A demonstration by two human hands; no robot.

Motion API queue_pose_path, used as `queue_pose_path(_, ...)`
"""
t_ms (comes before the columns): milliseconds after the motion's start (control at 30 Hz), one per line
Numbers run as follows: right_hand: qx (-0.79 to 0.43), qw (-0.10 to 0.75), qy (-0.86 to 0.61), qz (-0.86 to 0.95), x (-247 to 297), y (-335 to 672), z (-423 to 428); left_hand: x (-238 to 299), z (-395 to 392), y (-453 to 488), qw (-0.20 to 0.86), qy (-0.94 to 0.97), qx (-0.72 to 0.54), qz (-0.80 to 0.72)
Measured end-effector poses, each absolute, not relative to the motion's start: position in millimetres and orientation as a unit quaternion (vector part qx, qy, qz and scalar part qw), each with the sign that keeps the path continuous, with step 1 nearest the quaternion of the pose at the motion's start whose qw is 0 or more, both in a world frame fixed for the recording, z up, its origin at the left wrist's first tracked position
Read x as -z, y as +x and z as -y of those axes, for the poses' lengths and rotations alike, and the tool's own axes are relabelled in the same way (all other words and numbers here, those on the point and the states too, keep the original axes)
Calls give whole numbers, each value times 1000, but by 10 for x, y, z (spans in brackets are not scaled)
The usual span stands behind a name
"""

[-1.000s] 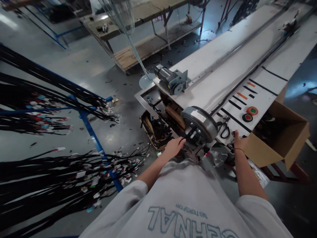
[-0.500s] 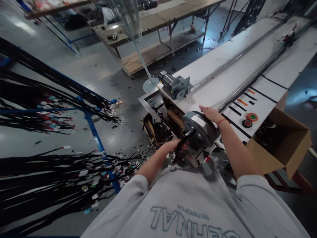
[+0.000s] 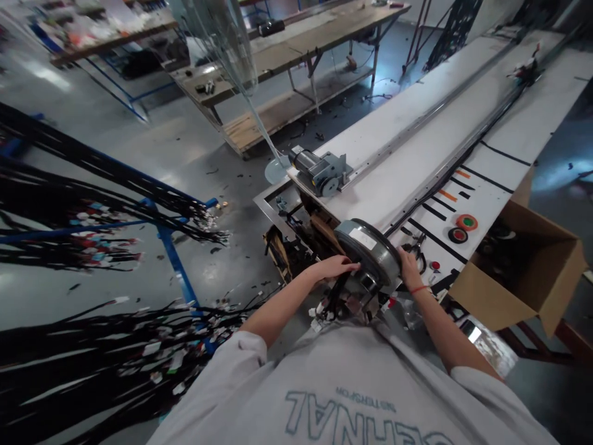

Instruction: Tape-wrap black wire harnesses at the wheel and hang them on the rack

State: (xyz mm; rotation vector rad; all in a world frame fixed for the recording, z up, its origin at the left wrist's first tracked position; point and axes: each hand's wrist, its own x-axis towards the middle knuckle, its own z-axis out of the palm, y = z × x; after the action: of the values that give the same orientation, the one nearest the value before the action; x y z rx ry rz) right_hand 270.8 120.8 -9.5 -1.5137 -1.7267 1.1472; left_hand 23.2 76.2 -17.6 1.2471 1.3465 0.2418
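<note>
A big dark grey round drum [image 3: 370,247] with a white label on its rim sits at the near end of the long white table. My left hand [image 3: 334,267] is at the drum's left face, its fingers closed around the upper end of a black wire harness [image 3: 339,292]. That harness hangs below the hand, and white connectors [image 3: 317,320] show at its lower end. On the drum's other side, my right hand [image 3: 409,271] has its fingers curled close against the edge. Whatever those fingers hold is hidden by the drum.
A grey motor [image 3: 319,170] is mounted beyond the drum on the white table [image 3: 365,191]. An open cardboard box [image 3: 553,272] stands at the right. Black wire bundles [image 3: 106,179] hang on a blue rack [image 3: 178,262] to the left. Green and red buttons [image 3: 467,222] sit on the tabletop.
My right hand has come down from the drum's top rim to its right side. The left hand has risen slightly along the drum's left face. The view has shifted a little.
</note>
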Motion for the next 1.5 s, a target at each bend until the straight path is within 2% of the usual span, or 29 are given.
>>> queue_pose_path(100, -240, 127, -716, 643, 303, 2882, -1016, 6, -761, 236, 473, 654, -55, -587)
queue_pose_path(167, -164, 43, -766, 620, 386, 2918, -965, -124, -769, 151, 413, 684, -57, -598)
queue_pose_path(233, -162, 14, -790, 591, 442, 2984, -921, -257, -796, -8, 383, 688, -74, -612)
queue_pose_path(333, -198, 18, -815, 544, 471, 3225, -802, -387, -847, -260, 373, 688, -87, -617)
queue_pose_path(400, -269, 43, -813, 514, 418, 3420, -653, -389, -862, -352, 363, 698, -86, -611)
queue_pose_path(467, -388, 115, -756, 514, 287, 3506, -428, -337, -856, -371, 351, 705, -82, -611)
queue_pose_path(567, -609, 227, -548, 526, 27, 3205, -42, -250, -823, -327, 339, 708, -66, -616)
queue_pose_path(633, -752, 205, -399, 483, -100, 2724, 101, -238, -804, -289, 318, 712, -56, -624)
queue_pose_path(733, -876, 90, -290, 375, -167, 1928, 47, -294, -796, -262, 264, 723, -47, -637)
queue_pose_path(833, -846, 45, -395, 355, -204, 1576, -32, -363, -802, -280, 245, 732, -24, -636)
queue_pose_path(900, -830, 59, -408, 377, -243, 1728, 61, -369, -790, -288, 248, 741, -1, -624)
queue_pose_path(1000, -802, 169, -394, 416, -254, 2272, 262, -288, -727, -215, 213, 762, 63, -608)
queue_pose_path(1067, -709, 242, -502, 432, -198, 2599, 224, -187, -679, -101, 181, 762, 116, -610)
queue_pose_path(1100, -645, 245, -572, 443, -154, 2721, 120, -132, -666, -35, 169, 755, 139, -618)
queue_pose_path(1133, -574, 221, -643, 456, -106, 2816, -36, -77, -663, 31, 158, 744, 155, -630)
queue_pose_path(1200, -433, 122, -744, 494, -32, 2943, -437, 20, -692, 143, 142, 713, 169, -666)
queue_pose_path(1267, -328, 30, -786, 523, -27, 2992, -810, 98, -745, 213, 144, 685, 170, -693)
queue_pose_path(1300, -293, 19, -793, 534, -60, 2989, -939, 130, -764, 231, 153, 672, 167, -705)
queue_pose_path(1333, -271, 41, -791, 546, -117, 2969, -1015, 159, -772, 237, 160, 661, 157, -716)
queue_pose_path(1400, -258, 161, -757, 578, -279, 2890, -1005, 199, -736, 223, 160, 652, 110, -733)
queue_pose_path(1467, -322, 298, -680, 588, -446, 2767, -819, 195, -642, 185, 157, 656, 46, -737)
queue_pose_path(1500, -396, 330, -632, 578, -504, 2685, -688, 170, -581, 160, 165, 658, 29, -734)
